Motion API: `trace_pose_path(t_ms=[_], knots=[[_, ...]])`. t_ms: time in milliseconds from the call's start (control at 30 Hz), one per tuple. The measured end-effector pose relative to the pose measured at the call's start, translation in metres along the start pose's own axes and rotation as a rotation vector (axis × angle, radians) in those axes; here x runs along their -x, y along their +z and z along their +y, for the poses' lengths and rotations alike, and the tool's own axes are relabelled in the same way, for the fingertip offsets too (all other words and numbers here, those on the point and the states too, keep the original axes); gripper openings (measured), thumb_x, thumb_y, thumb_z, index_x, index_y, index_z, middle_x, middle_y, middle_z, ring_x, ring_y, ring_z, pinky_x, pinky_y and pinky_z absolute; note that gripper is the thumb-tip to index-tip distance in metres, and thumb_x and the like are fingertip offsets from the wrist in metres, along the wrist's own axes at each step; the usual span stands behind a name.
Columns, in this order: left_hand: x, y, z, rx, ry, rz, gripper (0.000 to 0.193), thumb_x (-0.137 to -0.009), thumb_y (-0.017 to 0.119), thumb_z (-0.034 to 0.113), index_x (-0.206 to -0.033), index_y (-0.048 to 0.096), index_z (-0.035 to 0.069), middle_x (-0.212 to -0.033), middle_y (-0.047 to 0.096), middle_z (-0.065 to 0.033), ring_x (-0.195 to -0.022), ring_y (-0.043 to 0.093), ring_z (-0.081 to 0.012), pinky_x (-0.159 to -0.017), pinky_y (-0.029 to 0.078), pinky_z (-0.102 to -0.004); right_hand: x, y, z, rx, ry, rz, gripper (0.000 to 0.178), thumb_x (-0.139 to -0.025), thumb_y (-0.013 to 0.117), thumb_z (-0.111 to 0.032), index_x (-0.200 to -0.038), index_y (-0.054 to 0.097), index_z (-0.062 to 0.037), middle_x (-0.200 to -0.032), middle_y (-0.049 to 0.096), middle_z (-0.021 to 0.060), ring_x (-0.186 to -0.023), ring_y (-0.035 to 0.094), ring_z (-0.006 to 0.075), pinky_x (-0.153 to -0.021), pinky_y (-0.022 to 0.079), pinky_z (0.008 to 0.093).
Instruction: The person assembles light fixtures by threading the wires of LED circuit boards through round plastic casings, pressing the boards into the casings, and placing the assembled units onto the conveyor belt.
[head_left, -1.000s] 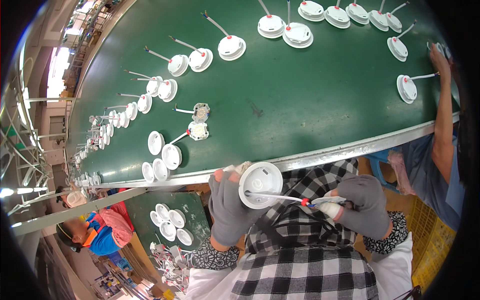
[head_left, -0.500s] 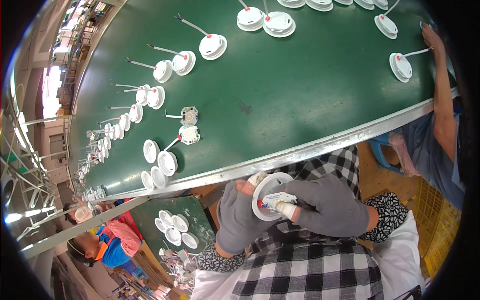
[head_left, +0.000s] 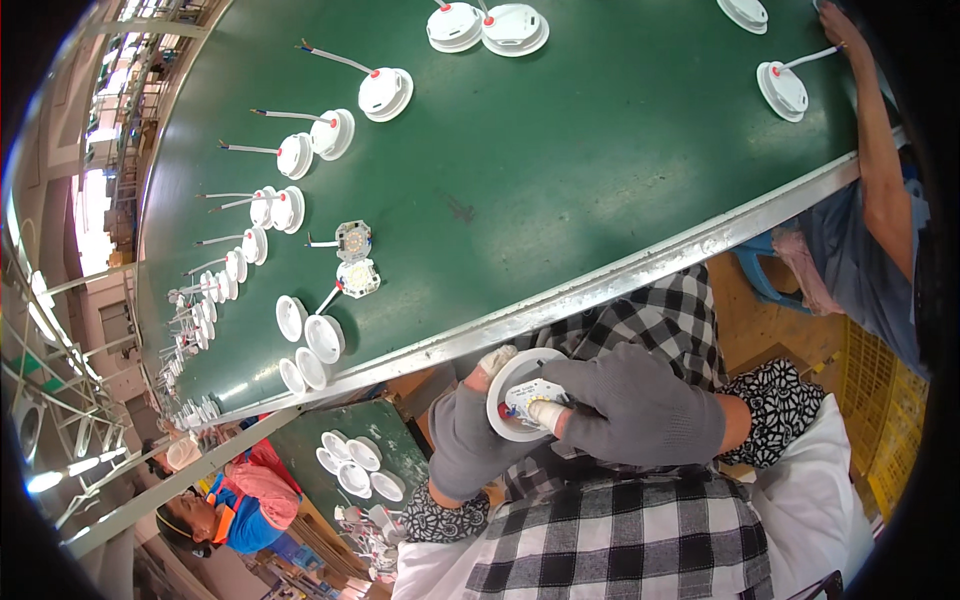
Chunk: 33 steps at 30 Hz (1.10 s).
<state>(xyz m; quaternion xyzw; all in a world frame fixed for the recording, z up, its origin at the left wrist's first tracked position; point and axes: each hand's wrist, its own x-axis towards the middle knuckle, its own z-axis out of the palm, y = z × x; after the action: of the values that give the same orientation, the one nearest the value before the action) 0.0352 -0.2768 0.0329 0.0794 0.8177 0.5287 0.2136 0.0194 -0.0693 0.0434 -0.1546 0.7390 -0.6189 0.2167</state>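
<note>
My left hand (head_left: 462, 440), in a grey fingerless glove with wrapped fingertips, grips a round white lamp housing (head_left: 499, 388) from its left side, above my lap. The housing's hollow faces up. With the thumb and fingers of my gloved right hand (head_left: 648, 405), I hold a white LED circuit board (head_left: 528, 397) inside the hollow. A red piece (head_left: 507, 411) shows by the board's left edge. Part of the board lies hidden under my right fingers.
The green table (head_left: 560, 160) with a metal edge carries empty white housings (head_left: 324, 339), two loose LED boards (head_left: 354, 258) and rows of wired lamps (head_left: 385, 95). More housings stand on a lower bench (head_left: 410, 430). A co-worker's arm (head_left: 875, 130) reaches in at right; another person (head_left: 225, 510) sits at left.
The board has shifted slightly left and sits flatter within the housing. Both hands stay in much the same place. The view has tilted, moving the table's things left and the lamps upward.
</note>
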Motion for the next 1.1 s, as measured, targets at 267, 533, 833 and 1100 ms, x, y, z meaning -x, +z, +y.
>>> trace_pose_path(t_ms=[267,533,833,1100], knots=[[0.003,0.002,-0.011,0.478,-0.123,-0.018,0.072,-0.066,0.086,0.011,-0.126,0.046,0.0,-0.11,0.063,-0.0114,-0.098,0.064,-0.0188,-0.082,0.052,-0.0297,0.012,-0.008,-0.015,0.56,-0.183,0.23,0.062,-0.075,0.071,-0.038,-0.117,0.054,0.003,-0.095,0.06,0.013,-0.078,0.061,0.0211,-0.068,0.049,0.0332],[0.003,0.003,0.003,-0.142,-0.065,-0.008,0.056,-0.08,0.075,0.014,-0.126,0.046,-0.001,-0.113,0.061,-0.0129,-0.102,0.062,-0.0213,-0.086,0.05,-0.0309,0.002,0.009,0.003,0.559,-0.252,0.14,0.083,-0.066,0.077,-0.035,-0.129,0.043,0.0062,-0.103,0.047,0.0164,-0.094,0.053,0.0245,-0.073,0.048,0.0329],[0.017,-0.03,-0.03,-0.055,0.077,-0.132,0.033,-0.079,0.069,0.007,-0.109,0.058,-0.002,-0.098,0.065,-0.0135,-0.091,0.065,-0.0195,-0.079,0.049,-0.0296,0.004,0.011,0.001,0.572,-0.202,0.107,0.091,-0.054,0.082,-0.046,-0.123,0.047,0.0012,-0.101,0.047,0.0141,-0.085,0.06,0.0241,-0.063,0.052,0.03],[0.014,-0.031,-0.063,0.531,0.007,-0.277,0.024,-0.083,0.067,0.002,-0.106,0.062,-0.006,-0.104,0.066,-0.0178,-0.091,0.065,-0.0256,-0.081,0.05,-0.0337,0.008,0.015,0.003,0.477,-0.215,0.095,0.088,-0.055,0.084,-0.04,-0.122,0.045,0.0025,-0.101,0.047,0.0161,-0.088,0.06,0.0285,-0.066,0.053,0.0348]])
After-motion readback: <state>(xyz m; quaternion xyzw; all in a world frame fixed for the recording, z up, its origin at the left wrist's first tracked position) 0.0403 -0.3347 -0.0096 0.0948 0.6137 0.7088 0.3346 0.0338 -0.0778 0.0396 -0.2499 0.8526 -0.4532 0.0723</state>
